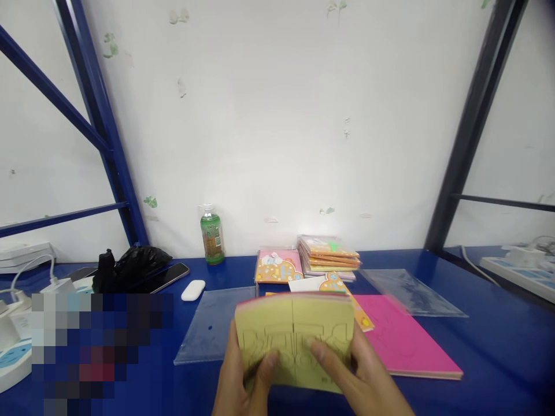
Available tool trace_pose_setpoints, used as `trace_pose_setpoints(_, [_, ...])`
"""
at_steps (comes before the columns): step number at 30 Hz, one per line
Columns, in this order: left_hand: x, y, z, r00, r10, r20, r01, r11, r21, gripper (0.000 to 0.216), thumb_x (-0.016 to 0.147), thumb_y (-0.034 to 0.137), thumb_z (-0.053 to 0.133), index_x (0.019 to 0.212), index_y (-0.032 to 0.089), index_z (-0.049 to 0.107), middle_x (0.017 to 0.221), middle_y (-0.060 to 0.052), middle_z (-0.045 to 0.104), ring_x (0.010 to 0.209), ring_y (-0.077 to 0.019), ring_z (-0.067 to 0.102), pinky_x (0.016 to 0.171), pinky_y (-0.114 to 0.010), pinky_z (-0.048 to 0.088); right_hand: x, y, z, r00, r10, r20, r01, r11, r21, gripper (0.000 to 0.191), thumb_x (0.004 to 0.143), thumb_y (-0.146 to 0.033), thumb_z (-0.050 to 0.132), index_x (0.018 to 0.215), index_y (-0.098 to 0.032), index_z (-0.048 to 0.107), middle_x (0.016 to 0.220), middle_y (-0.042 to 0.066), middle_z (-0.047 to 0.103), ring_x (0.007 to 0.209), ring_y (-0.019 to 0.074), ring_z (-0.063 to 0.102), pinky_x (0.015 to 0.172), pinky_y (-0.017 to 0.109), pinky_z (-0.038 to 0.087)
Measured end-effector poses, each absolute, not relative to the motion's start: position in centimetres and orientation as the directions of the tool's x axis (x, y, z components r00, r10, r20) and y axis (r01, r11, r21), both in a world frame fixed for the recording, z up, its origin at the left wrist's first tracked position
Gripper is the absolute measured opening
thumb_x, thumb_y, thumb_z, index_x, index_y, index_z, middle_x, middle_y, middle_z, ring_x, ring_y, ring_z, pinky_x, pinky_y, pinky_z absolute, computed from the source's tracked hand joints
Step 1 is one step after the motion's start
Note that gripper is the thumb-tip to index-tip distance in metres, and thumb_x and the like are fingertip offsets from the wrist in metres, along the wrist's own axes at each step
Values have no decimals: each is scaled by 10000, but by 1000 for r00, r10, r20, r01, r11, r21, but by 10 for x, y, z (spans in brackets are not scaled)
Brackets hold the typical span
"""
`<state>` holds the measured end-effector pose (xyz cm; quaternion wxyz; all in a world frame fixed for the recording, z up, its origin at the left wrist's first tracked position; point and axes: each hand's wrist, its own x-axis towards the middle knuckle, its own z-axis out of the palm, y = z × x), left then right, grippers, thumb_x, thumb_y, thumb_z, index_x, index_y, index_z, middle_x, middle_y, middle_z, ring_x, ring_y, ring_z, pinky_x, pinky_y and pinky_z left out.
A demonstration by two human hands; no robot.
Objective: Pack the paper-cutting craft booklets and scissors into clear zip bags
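Note:
Both of my hands hold a stack of yellow printed paper sheets [295, 332] above the blue table [498, 358], near its front edge. My left hand [243, 381] grips the stack's lower left, with the thumb on the front sheet. Over the stack's lower right, my right hand [359, 375] has its fingers closed. The top sheet shows faint line drawings and a centre fold. A thin pink edge shows along the stack's top.
A pink paper stack [407, 344] lies to the right, with clear plastic sleeves [411, 292] [208, 329] on both sides. Packets of coloured paper [327, 254] and a green bottle [212, 234] stand by the wall. A phone [167, 277], a black bag [130, 263] and a white case [193, 289] lie left.

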<state>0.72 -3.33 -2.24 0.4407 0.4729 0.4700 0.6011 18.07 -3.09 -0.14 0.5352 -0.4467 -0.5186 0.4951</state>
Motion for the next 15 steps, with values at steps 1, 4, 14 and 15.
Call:
trace_pose_setpoints(1, [8, -30, -10, -117, 976, 182, -114, -195, 974, 823, 849, 525, 713, 1519, 228, 340, 1470, -141, 612, 1328, -318, 594, 1033, -376, 551, 183, -30, 7, -38, 991, 130, -51, 128, -990, 771, 853, -664, 676, 1476, -250, 492, 1384, 116, 663, 1321, 330, 570, 1055, 447, 501])
trace_pose_setpoints(4, [9, -24, 20, -2, 977, 215, -141, -213, 967, 797, 861, 480, 715, 1527, 255, 340, 1518, -116, 570, 1365, -319, 556, 1041, -390, 543, 189, -27, 29, -42, 986, 159, 28, 161, -987, 712, 903, -670, 601, 1483, -271, 500, 1409, 100, 647, 1337, 330, 556, 1065, 470, 500])
trace_pose_setpoints(14, [-12, -4, 36, 209, 957, 202, 243, -251, 937, 479, 963, 568, 430, 1068, 181, 691, 1051, -131, 775, 962, -291, 711, 844, -389, 536, 227, -24, 28, -55, 998, -21, -95, -26, -995, 698, 882, -606, 688, 1462, -244, 547, 1118, 119, 791, 880, 300, 772, 673, 359, 614])
trace_pose_setpoints(15, [-21, 1, 37, 84, 967, 242, 448, -254, 857, 490, 980, 562, 372, 1052, 191, 685, 1001, -117, 768, 965, -290, 699, 852, -385, 519, 231, -22, 28, -48, 998, -33, -134, -39, -990, 704, 875, -596, 703, 1455, -225, 556, 1084, 125, 799, 845, 293, 776, 671, 358, 614])
